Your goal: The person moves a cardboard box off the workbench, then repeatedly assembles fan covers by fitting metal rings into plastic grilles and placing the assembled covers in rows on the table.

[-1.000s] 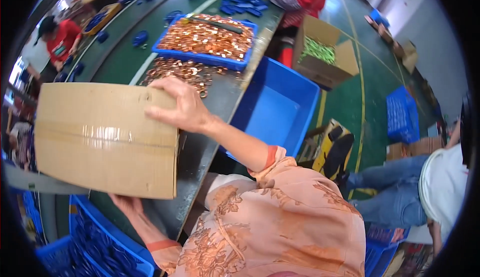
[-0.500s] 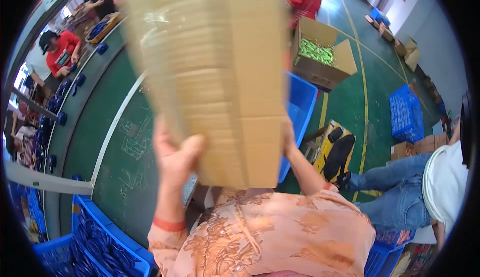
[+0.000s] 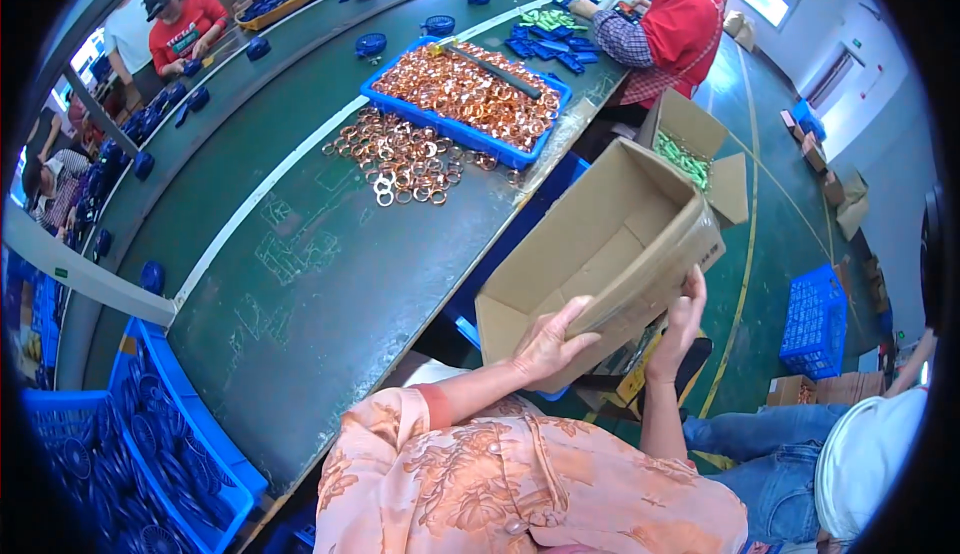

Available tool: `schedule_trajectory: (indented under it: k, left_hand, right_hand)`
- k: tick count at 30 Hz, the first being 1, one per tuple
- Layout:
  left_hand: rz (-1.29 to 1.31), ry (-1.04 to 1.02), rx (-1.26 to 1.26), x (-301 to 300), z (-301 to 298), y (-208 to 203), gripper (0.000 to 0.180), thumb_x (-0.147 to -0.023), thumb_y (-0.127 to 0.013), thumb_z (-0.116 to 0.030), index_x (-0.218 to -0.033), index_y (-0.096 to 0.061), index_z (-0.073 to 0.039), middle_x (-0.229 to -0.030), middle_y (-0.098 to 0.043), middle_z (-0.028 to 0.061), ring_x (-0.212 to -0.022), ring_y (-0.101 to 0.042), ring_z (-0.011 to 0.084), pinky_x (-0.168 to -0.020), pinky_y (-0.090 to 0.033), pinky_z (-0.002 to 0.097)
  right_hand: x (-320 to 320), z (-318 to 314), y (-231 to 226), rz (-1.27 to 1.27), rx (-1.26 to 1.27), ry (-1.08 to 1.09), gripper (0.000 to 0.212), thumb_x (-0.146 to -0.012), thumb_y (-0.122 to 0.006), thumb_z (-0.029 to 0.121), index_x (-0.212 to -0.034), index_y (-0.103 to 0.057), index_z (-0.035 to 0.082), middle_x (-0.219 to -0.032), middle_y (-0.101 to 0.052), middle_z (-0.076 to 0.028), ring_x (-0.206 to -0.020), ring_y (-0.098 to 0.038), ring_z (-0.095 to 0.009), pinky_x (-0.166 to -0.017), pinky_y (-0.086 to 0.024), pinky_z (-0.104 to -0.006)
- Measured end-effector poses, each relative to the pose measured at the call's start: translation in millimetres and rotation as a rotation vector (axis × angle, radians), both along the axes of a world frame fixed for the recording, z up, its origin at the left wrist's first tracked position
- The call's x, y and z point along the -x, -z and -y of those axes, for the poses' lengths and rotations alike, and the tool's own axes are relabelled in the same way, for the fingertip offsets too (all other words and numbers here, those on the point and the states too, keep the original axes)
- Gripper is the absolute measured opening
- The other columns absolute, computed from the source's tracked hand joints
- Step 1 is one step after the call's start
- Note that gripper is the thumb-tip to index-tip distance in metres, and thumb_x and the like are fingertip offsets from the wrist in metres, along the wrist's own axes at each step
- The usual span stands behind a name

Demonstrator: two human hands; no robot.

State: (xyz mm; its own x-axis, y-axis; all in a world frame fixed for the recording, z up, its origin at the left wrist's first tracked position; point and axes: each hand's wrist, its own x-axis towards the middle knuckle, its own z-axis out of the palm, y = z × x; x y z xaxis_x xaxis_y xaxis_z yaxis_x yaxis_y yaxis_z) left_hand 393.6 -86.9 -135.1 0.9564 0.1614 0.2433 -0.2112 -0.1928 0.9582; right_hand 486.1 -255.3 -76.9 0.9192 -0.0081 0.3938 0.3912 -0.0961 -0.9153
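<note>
Cardboard box held off the counter's right edge, tilted, open side up, inner walls and base showing. Left hand closed on the near wall, thumb at the rim. Right hand set against the outer wall toward the far end, fingers touching; cannot tell how firmly it grips.

Handling, my judgement: both hands work one long wall, so the opposite side may dip; a palm under the base would steady it. A light thumb spares the rim from creasing. Far end sits close to an open carton of green pieces; worth a slow turn there.

Counter: dark green, scratched, pale marks, worn along the edge. On it, a blue tray heaped with copper rings, more rings loose beside it. Blue baskets of blue round parts at lower left.

Room: green floor, yellow lines; blue crate at right. Co-worker in a red vest at the counter's far end.
</note>
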Motion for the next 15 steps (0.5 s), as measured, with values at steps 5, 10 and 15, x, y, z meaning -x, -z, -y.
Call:
schedule_trajectory:
  k: [5, 10, 15]
  left_hand:
    - [-0.016, -0.065, -0.077, -21.4, 3.9, 28.1, 0.057, -0.088, -0.072, -0.019, -0.138, -0.046, -0.009, -0.109, -0.068, 0.0225, -0.103, -0.067, 0.0402, -0.085, -0.054, 0.0441]
    - [-0.095, 0.091, -0.178, -29.9, 2.4, 55.5, 0.062, -0.089, -0.065, -0.013, -0.144, -0.039, -0.007, -0.123, -0.058, 0.0299, -0.115, -0.057, 0.0466, -0.096, -0.047, 0.0495]
    - [-0.005, 0.237, -0.385, -17.2, -18.8, 69.8, 0.076, -0.082, -0.071, -0.015, -0.148, -0.035, -0.002, -0.136, -0.053, 0.0267, -0.127, -0.05, 0.0426, -0.109, -0.04, 0.0463]
  right_hand:
    - [11.3, -41.8, 17.8, -0.148, 0.337, -0.035, 0.088, -0.084, -0.075, 0.025, -0.153, -0.026, -0.001, -0.153, -0.034, -0.021, -0.143, -0.032, -0.031, -0.118, -0.025, -0.0396]
    - [-14.0, -55.0, 85.8, -0.2, 0.402, 0.09, 0.096, -0.08, -0.08, 0.022, -0.152, -0.023, -0.005, -0.152, -0.033, -0.028, -0.141, -0.035, -0.038, -0.117, -0.029, -0.0427]
    - [-65.8, -42.6, 188.6, -0.485, 0.311, 0.021, 0.075, -0.089, -0.06, 0.021, -0.151, -0.027, -0.003, -0.15, -0.04, -0.026, -0.14, -0.038, -0.037, -0.116, -0.029, -0.0398]
